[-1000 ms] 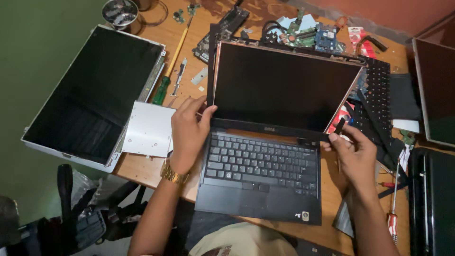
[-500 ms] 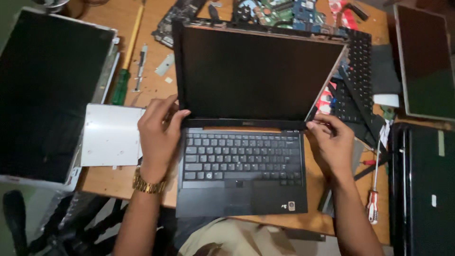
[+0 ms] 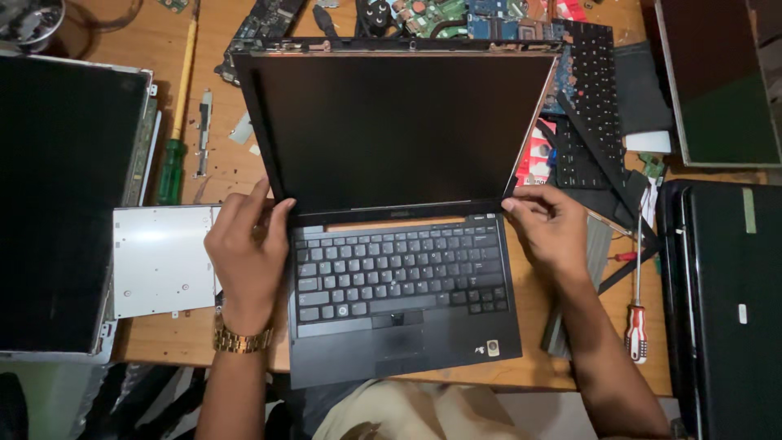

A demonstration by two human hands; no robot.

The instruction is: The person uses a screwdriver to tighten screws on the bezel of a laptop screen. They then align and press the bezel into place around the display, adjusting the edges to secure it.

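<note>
Wooden worktable (image 3: 204,334), cluttered, seen from above. Near edge, centre: open black laptop (image 3: 399,244), keyboard toward the person, dark screen raised. Left hand (image 3: 244,253), gold watch at the wrist, pinches the screen's lower left corner; right hand (image 3: 550,228) pinches the lower right corner. Left of the laptop: flat silver drive (image 3: 163,261), then a bare display panel (image 3: 65,204). Right: red-handled screwdriver (image 3: 636,326), closed black laptop (image 3: 725,310). Farther back: green-handled screwdriver (image 3: 173,163), loose black keyboard (image 3: 595,90), another panel (image 3: 717,81), circuit boards (image 3: 456,12) along the far edge.
</note>
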